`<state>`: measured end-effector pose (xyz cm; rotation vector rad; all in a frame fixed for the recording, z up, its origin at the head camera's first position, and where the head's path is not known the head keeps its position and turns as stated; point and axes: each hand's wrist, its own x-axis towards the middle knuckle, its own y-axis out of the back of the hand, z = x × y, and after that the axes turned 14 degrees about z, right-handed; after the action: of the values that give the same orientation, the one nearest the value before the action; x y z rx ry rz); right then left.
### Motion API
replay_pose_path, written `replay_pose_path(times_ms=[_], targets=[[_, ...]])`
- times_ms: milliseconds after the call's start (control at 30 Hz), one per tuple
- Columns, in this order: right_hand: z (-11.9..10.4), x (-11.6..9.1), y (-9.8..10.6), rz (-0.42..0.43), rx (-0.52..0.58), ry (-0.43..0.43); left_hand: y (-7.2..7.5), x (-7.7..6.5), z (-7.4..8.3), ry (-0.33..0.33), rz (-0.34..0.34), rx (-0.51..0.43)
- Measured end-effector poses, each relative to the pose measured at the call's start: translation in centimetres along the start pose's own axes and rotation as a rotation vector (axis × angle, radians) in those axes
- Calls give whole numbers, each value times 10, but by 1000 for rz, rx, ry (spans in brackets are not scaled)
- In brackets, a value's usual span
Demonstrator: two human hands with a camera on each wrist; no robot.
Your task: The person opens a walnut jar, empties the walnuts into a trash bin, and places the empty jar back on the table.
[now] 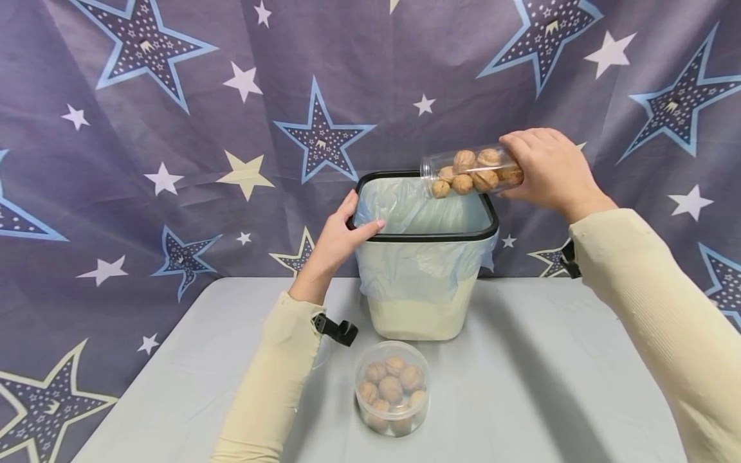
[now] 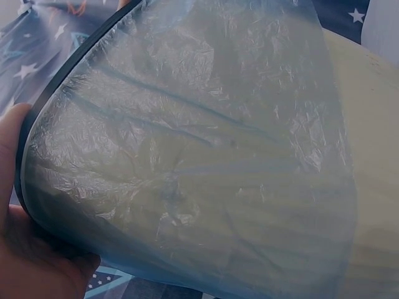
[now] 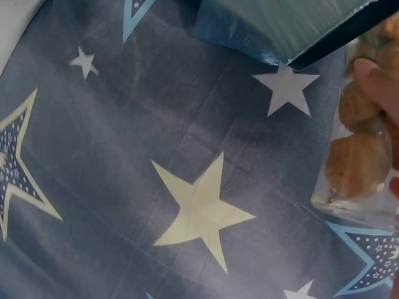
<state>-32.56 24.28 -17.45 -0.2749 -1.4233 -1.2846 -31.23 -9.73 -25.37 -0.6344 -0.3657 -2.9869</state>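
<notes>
The left hand (image 1: 334, 236) grips the left side of the bin (image 1: 413, 318), its thumb over the black rim; the picture edge cuts it off in the left wrist view. A clear object (image 1: 322, 354) lies half hidden behind that forearm, too faint to identify. A round, see-through tub (image 1: 393, 345) of walnuts stands on the bench (image 1: 492, 405), in front of the bin. Above the bin's right side lies a clear, smooth jar (image 1: 450, 161), nearly level lengthwise, mouth leftward and slightly lower, holding wrinkled brown walnuts (image 1: 462, 184). The right hand's (image 1: 547, 166) grip wraps the jar's base, hiding that end; the right wrist view crops both.
</notes>
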Motion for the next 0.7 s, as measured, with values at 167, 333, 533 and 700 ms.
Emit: replay_pose_path(times_ms=[167,333,533,700], targets=[[-1,0,0,-21,24,-26,0,-1,2,2,0,-2],[-3,-2,-1,-19,5,-28,0,-1,2,-3,4,2],[-3,-2,-2,-27,0,-46,0,-2,2,-9,8,2],[-4,-1,-2,-47,28,-56,0,0,1,-11,5,4]])
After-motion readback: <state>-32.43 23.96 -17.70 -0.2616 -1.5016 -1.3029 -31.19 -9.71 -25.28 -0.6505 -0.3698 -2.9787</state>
